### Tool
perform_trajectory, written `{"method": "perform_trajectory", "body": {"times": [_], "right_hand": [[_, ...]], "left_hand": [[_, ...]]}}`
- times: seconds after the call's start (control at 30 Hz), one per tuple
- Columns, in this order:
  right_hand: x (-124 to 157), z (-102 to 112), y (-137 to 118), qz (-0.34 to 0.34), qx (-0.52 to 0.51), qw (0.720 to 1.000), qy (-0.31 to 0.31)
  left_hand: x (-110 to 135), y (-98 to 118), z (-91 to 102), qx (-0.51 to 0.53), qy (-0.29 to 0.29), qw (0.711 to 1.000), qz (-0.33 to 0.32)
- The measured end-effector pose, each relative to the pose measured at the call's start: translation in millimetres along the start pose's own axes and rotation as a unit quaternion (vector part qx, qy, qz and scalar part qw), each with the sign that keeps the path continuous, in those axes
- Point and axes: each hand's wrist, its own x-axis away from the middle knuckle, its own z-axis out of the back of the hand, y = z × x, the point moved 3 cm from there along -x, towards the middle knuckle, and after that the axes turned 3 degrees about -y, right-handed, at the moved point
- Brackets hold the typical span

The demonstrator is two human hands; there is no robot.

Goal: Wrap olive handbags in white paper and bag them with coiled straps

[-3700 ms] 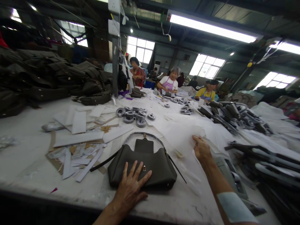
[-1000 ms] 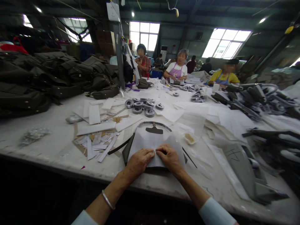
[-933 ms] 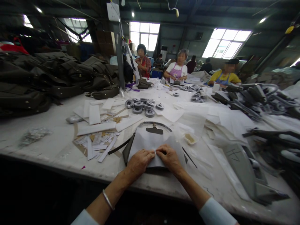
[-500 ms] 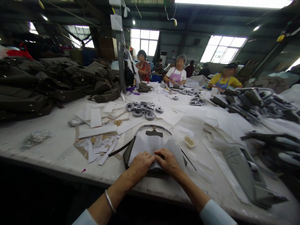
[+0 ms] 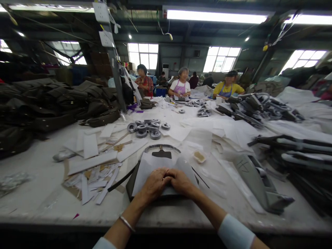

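Observation:
In front of me a dark olive handbag [image 5: 130,186] lies on the table, its wrapped handle [image 5: 177,148] arching away from me. A dark tag [image 5: 162,155] hangs inside the arch. White wrapping paper [image 5: 149,164] covers most of the bag's upper face. My left hand [image 5: 154,183] and my right hand [image 5: 179,181] meet over the paper's middle, both closed with curled fingers on the sheet. Their fingertips are partly hidden where they come together. A dark strap [image 5: 123,179] sticks out at the left of the bag.
Paper and card scraps [image 5: 100,180] lie to the left, wrapped rolled straps [image 5: 147,128] beyond. At right are a small dish [image 5: 199,156], a grey-green bag piece [image 5: 250,174] and stacked wrapped bags [image 5: 282,145]. More bags [image 5: 57,103] are heaped far left. Several co-workers sit across the table.
The whole view has turned to the right. My hands have drawn closer together, the fingers now overlapping over the paper. The bag stays in place beneath them.

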Motion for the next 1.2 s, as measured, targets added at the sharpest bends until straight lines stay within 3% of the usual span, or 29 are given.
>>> {"method": "perform_trajectory", "body": {"times": [0.1,0.17,0.33,0.43,0.53,0.73,0.83,1.0,1.2], "right_hand": [[-11.3,21.9,-7.7,-0.037,0.097,0.990,-0.093],[-26.3,30.2,-10.0,-0.060,0.144,0.983,-0.100],[-58.9,17.3,-1.4,-0.088,0.184,0.977,-0.058],[-55.5,2.8,9.5,-0.078,0.188,0.979,-0.006],[-45.1,-5.7,17.8,-0.049,0.192,0.980,0.037],[-42.4,-10.8,22.0,-0.005,0.195,0.978,0.074],[-44.4,-13.7,24.1,0.004,0.180,0.980,0.089],[-46.8,-21.6,31.5,-0.014,0.188,0.977,0.098],[-48.3,-27.5,42.4,-0.031,0.211,0.967,0.138]], "left_hand": [[4.8,-3.4,-5.1,0.010,0.010,1.000,-0.026],[5.7,-2.7,-5.4,-0.008,0.012,0.999,-0.037],[5.9,-2.2,-5.7,-0.015,0.036,0.999,-0.016],[3.7,-6.0,-5.7,-0.029,0.067,0.996,0.046],[-4.0,-15.2,-1.4,-0.038,0.045,0.993,0.105],[-14.1,-39.2,24.6,-0.070,0.032,0.989,0.124],[-8.3,-41.0,21.5,-0.105,0.041,0.987,0.114],[-0.5,-42.4,3.6,-0.176,0.123,0.973,0.084],[-0.2,-49.5,0.8,-0.202,0.192,0.953,0.119]]}}
